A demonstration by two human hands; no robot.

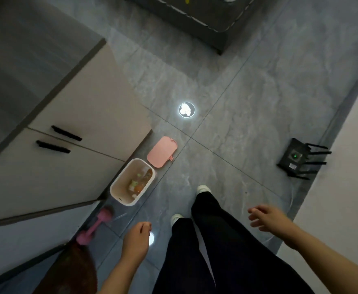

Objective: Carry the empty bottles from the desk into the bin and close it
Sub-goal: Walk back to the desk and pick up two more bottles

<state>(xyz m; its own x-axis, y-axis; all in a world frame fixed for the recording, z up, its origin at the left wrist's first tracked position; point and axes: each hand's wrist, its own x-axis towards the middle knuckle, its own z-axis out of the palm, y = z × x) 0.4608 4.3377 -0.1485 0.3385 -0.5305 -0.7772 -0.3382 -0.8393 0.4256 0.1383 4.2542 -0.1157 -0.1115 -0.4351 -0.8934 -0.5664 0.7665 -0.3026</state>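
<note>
A small cream bin (118, 185) stands open on the grey floor beside the cabinet, with bottles (140, 182) lying inside it. Its pink lid (162, 151) lies flat on the floor just beyond the bin. My left hand (136, 236) hangs below the bin with the fingers curled in, holding nothing. My right hand (266, 217) is out to the right, fingers spread and empty. Both hands are well apart from the bin and the lid.
A beige cabinet (78, 124) with two black handles fills the left. A pink dumbbell (94, 227) lies by its base. A black router (299, 159) sits against the right wall. A bed corner (195, 18) is at the top. My legs in black trousers (207, 240) stand mid-floor.
</note>
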